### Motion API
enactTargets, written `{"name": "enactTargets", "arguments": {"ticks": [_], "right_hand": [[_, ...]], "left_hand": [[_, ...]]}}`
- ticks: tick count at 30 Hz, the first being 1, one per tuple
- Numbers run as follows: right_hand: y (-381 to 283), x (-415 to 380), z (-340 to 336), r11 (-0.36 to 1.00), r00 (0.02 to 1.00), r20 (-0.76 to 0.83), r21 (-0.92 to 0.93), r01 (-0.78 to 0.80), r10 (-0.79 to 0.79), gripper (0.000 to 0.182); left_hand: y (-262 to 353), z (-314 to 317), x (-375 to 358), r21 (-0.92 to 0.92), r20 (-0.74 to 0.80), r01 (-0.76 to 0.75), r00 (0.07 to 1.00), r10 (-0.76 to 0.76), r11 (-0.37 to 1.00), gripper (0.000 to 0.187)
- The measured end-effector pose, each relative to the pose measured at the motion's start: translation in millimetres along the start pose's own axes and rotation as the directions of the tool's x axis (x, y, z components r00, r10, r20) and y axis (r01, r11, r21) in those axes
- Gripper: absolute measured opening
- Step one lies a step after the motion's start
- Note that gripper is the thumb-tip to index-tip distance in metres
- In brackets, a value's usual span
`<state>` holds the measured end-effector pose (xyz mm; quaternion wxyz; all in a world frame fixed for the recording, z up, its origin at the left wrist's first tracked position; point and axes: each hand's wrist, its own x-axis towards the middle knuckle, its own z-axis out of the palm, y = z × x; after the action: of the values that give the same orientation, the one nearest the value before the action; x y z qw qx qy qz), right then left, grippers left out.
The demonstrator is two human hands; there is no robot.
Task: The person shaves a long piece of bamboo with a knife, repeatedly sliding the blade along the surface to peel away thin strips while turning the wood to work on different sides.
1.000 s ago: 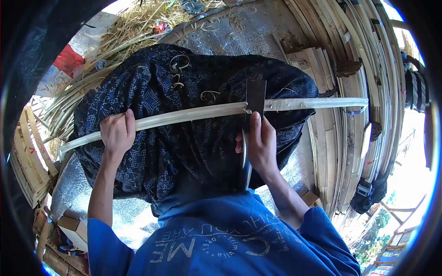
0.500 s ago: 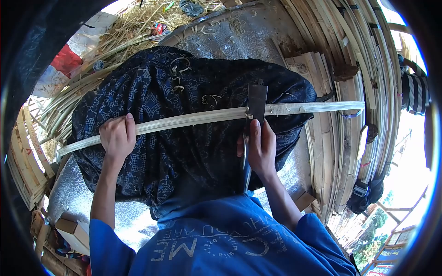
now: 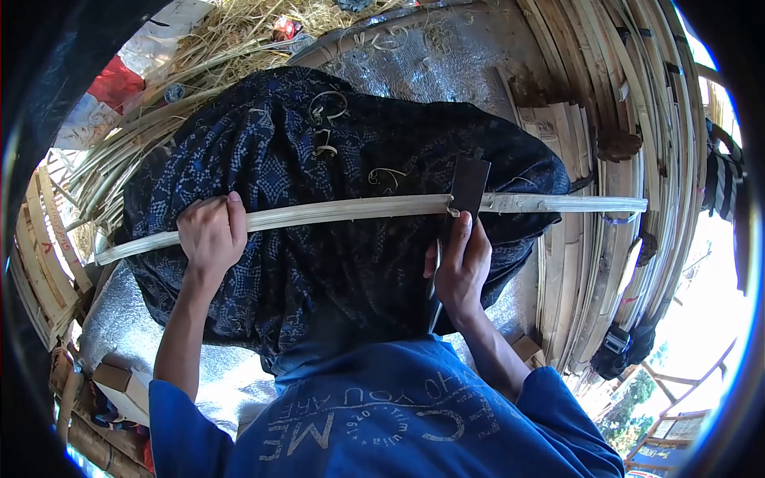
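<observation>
A long pale bamboo strip (image 3: 351, 209) lies crosswise over my lap, on a dark patterned cloth (image 3: 275, 171). My left hand (image 3: 211, 231) is closed around the strip towards its left end, thumb lying up along it. In my right hand (image 3: 464, 271) is a knife with a broad dark blade (image 3: 470, 185); its long handle runs back towards my waist. The blade crosses the strip right of its middle, and a small curled shaving sits at the blade beside my thumb. Part of the handle is hidden by my right hand.
Thin curled shavings (image 3: 327, 107) lie on the cloth. Stacked bamboo slats (image 3: 590, 263) line the right side. Straw-like fibre scraps (image 3: 231, 56) are heaped at the upper left, near a red bag (image 3: 115, 84). A cardboard box (image 3: 123, 390) stands at lower left.
The view has shifted a little, so the cloth, strip and knife appear farther right. Both hands keep their grips, and the blade still crosses the strip.
</observation>
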<state>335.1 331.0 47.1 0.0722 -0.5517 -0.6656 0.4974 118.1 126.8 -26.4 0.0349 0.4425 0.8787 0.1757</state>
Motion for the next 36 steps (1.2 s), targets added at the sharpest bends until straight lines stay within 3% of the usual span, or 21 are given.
{"name": "enactTargets", "arguments": {"ticks": [12,16,18,20,21,22,24,33,35,36], "right_hand": [[-2,2,13,0.996,0.999,0.009,-0.075,-0.039,0.04,0.036],[0,1,19,0.993,1.0,-0.006,-0.12,0.016,-0.017,0.038],[0,-1,14,0.999,0.997,0.054,-0.013,-0.046,0.047,0.04],[12,-2,4,0.963,0.983,0.181,0.253,-0.091,0.046,0.04],[14,1,-7,0.925,0.942,0.312,0.305,-0.226,0.127,0.038],[15,2,-10,0.925,0.942,0.313,0.308,-0.222,0.122,0.038],[21,4,-16,0.82,0.903,0.43,0.517,-0.247,0.001,0.037],[19,7,-15,0.667,0.781,0.624,0.571,-0.479,0.027,0.045],[30,5,-5,0.854,0.888,0.46,0.456,-0.253,0.018,0.05],[28,5,-2,0.854,0.886,0.464,0.451,-0.259,0.024,0.05]], "left_hand": [[-1,3,2,0.01,0.001,-0.012,1.0,0.012,1.0,0.037],[-1,3,1,0.02,-0.024,-0.024,0.999,0.025,1.0,0.037],[-1,1,0,0.024,-0.041,-0.032,0.999,0.033,0.999,0.037],[-2,-2,-2,-0.015,-0.06,-0.05,0.997,0.049,0.999,0.036],[0,-4,-2,-0.031,-0.055,-0.033,0.998,0.031,0.999,0.036],[0,-5,-3,-0.028,-0.059,-0.033,0.998,0.031,0.999,0.036],[1,-5,-4,-0.038,-0.078,-0.033,0.997,0.03,0.999,0.035],[3,-6,-3,-0.031,-0.06,-0.019,0.998,0.017,0.999,0.035],[3,-5,-2,-0.026,-0.051,-0.018,0.999,0.017,0.999,0.035],[2,-5,-3,-0.02,-0.044,-0.017,0.999,0.016,1.0,0.035]]}}
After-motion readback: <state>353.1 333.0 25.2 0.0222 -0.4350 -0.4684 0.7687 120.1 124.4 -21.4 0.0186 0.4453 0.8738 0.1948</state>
